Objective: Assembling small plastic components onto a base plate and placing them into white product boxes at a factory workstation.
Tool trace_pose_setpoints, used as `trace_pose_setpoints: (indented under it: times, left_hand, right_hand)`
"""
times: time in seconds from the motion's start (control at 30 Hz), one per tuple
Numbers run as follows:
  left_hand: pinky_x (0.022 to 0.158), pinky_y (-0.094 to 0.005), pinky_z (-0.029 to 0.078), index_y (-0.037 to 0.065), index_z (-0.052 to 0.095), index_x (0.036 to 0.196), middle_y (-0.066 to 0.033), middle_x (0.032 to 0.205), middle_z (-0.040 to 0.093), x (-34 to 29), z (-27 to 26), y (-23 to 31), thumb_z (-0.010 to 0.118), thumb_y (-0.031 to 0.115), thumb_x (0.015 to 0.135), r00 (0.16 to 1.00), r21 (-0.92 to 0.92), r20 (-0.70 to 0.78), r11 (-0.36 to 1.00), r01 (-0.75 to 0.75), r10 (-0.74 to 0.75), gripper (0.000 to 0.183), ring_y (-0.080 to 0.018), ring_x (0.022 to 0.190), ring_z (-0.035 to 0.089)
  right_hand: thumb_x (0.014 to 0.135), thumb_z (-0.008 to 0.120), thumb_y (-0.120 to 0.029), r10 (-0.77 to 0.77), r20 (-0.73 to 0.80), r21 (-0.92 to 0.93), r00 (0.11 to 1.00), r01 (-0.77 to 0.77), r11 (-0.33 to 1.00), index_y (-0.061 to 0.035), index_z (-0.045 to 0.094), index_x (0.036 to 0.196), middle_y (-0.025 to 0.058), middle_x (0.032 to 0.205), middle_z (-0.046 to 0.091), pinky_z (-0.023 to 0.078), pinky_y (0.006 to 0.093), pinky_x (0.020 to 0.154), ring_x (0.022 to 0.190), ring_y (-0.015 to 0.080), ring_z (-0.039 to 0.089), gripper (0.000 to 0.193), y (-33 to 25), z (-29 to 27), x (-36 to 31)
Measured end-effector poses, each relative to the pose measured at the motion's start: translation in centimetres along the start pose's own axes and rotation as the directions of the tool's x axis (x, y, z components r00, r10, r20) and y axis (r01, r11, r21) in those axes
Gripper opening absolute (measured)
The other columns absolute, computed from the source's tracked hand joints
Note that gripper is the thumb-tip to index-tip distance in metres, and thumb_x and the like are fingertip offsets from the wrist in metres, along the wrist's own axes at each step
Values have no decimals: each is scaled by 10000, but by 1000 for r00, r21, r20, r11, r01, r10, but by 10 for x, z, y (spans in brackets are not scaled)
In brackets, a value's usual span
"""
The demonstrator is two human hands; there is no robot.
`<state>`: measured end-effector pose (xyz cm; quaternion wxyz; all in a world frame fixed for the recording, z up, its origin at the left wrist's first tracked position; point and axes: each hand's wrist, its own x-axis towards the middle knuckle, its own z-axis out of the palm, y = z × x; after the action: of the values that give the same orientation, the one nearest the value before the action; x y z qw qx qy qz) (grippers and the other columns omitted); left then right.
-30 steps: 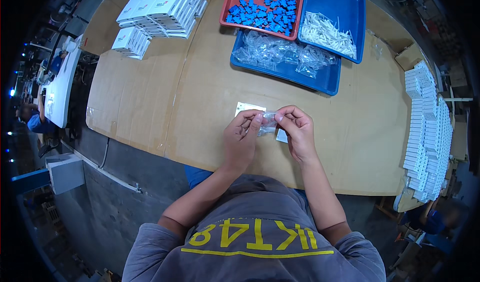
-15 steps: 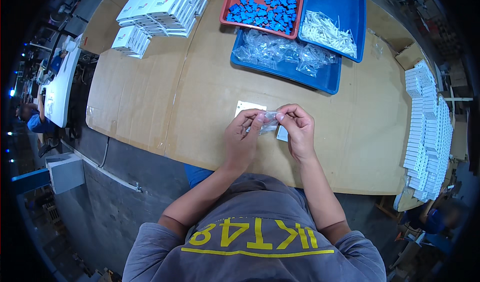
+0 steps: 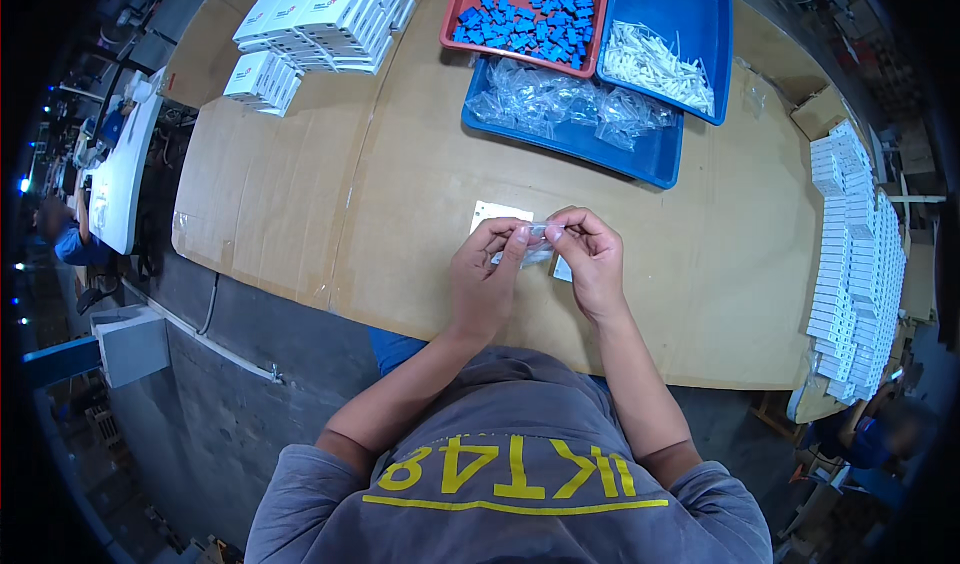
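Between my two hands, above the cardboard-covered table, is a small clear plastic bag [image 3: 538,245]. My left hand [image 3: 488,269] pinches its left top corner between thumb and fingers. The right top corner is pinched the same way by my right hand [image 3: 592,259]. What the bag contains, if anything, I cannot make out. Just beyond my hands lies a flat white piece with small holes [image 3: 500,212], partly covered by my left fingers. A second white piece [image 3: 562,268] shows beside my right thumb, mostly hidden behind the hand.
Ahead, a red tray [image 3: 450,34] of small blue parts and a blue tray [image 3: 722,24] of white plastic pieces overlap another blue tray [image 3: 655,169] of clear bags. White boxes [image 3: 320,14] are stacked far left. White pieces [image 3: 850,274] stand piled at the right edge. Co-workers sit further off.
My right hand has shifted slightly left, toward my left hand, and the bag's top edge now looks straighter. Both hands keep their pinch on it.
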<state>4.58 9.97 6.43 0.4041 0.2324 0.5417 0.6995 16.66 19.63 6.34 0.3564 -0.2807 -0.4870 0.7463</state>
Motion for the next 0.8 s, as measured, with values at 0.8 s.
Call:
trace_pose_setpoints:
  times: [0.8]
  left_hand:
    - [791,-200,537,-38,646,1189,-74,1034,726,1,-2,16,672,114,1041,990,-52,83,991,122,-117,214,-86,967,683]
  right_hand:
    - [994,658,48,-25,91,-64,995,31,997,35,656,1102,44,1073,645,538,236,845,976,85,641,109,-5,-3,3]
